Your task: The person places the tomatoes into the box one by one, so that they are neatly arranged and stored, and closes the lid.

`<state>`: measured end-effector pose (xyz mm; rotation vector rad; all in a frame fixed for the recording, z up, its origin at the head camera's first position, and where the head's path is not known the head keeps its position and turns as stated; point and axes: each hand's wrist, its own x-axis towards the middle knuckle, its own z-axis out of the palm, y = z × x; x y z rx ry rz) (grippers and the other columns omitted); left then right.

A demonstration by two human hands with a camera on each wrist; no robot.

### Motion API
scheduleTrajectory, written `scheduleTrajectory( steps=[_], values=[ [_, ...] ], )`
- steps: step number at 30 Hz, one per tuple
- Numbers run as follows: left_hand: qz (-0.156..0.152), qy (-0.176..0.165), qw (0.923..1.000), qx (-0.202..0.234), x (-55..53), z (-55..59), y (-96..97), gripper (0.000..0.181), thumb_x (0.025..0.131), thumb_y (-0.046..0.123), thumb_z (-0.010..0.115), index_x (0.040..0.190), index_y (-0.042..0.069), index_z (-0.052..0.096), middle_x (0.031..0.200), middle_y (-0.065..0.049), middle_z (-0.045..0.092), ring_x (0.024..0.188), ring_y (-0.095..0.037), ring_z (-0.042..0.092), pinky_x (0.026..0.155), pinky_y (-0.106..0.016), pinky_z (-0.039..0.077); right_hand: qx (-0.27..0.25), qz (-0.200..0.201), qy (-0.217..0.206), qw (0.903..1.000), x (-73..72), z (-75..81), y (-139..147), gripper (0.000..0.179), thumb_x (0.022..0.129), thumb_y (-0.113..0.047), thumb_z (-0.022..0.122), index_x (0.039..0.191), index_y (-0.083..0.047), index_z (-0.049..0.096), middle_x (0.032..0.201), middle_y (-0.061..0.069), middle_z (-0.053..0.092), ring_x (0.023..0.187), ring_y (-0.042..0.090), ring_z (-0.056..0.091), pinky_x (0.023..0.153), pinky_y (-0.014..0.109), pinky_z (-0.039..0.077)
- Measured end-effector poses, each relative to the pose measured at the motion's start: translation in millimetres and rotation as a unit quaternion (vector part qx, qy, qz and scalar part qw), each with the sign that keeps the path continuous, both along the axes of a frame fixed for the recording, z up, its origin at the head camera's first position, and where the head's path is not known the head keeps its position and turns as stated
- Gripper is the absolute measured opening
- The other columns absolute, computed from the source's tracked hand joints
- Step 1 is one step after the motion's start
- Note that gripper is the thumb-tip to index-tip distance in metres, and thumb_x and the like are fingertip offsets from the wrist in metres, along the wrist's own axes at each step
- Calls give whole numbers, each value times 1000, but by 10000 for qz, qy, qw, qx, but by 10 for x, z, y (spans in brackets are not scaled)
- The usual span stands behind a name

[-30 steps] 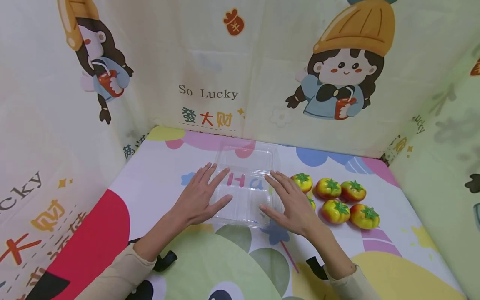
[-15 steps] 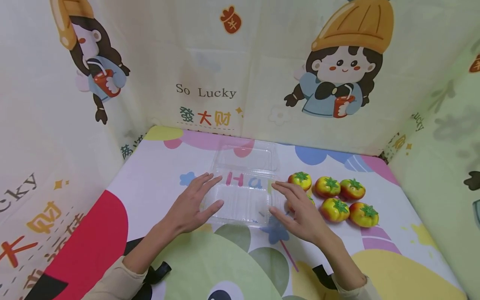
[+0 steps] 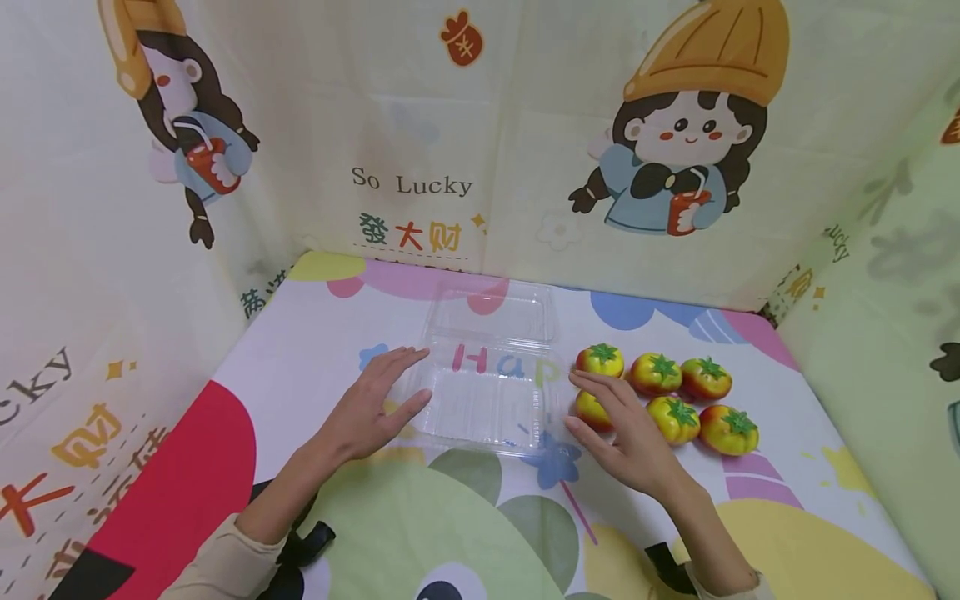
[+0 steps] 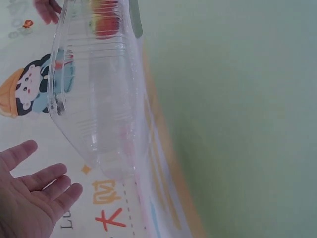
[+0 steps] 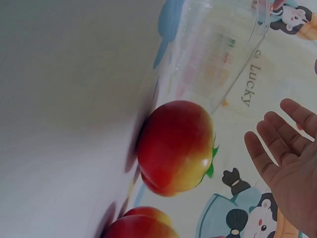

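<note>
A clear plastic clamshell box [image 3: 487, 410] lies on the table, its lid [image 3: 517, 315] folded back away from me. My left hand [image 3: 372, 406] hovers by its left side with fingers extended, holding nothing; in the left wrist view that hand [image 4: 37, 196] is apart from the box. To the box's right, my right hand [image 3: 630, 437] is held with straight fingers, also with nothing in it. Several red-and-yellow tomatoes [image 3: 656, 373] with green leafy tops sit beside and beyond the right hand, which partly hides one. The right wrist view shows a tomato [image 5: 176, 146] near the box.
A colourful printed cloth [image 3: 300, 358] covers the table. Pale printed curtains [image 3: 525, 150] stand at the back and both sides. Black straps [image 3: 311, 546] show at the wrists.
Both hands have drawn apart, the left hand moving left and the right hand moving right. The box and its lid stay in place, and more of the box shows between the hands.
</note>
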<state>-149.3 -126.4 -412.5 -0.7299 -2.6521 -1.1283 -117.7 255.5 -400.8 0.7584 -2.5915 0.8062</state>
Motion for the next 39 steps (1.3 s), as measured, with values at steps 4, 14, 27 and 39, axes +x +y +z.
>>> scheduleTrajectory(
  steps=[4, 14, 27, 39],
  values=[
    [94, -94, 9999, -23, -7, 11, -28, 60, 98, 39, 63, 152, 17, 49, 156, -15, 44, 146, -36, 38, 110, -67, 39, -158, 27, 75, 9998, -3, -16, 75, 61, 87, -14, 80, 143, -18, 58, 143, 0, 57, 131, 22, 50, 112, 8, 27],
    [148, -137, 9997, -144, -79, 14, -100, 63, 97, 40, 67, 151, 14, 50, 153, -12, 50, 145, -36, 38, 114, -63, 36, -48, -306, -40, 9995, -41, -64, 262, 55, 85, -16, 83, 136, -11, 63, 137, 1, 60, 128, 22, 53, 110, 8, 29],
    [-71, -435, 9990, 70, -217, -49, -109, 62, 97, 36, 67, 151, 11, 50, 152, -11, 52, 139, -34, 47, 109, -58, 44, 305, -306, -282, 9987, -132, -90, 359, 58, 81, -21, 86, 133, -9, 64, 135, 7, 60, 125, 26, 55, 103, 46, 51],
    [-96, -661, 9975, 226, -398, -134, -37, 62, 97, 36, 68, 151, 12, 50, 152, -10, 52, 137, -33, 48, 108, -54, 47, 527, -364, -682, 9956, -195, -84, 357, 59, 80, -23, 87, 133, -9, 64, 134, 13, 58, 122, 35, 57, 97, 59, 53]
  ],
)
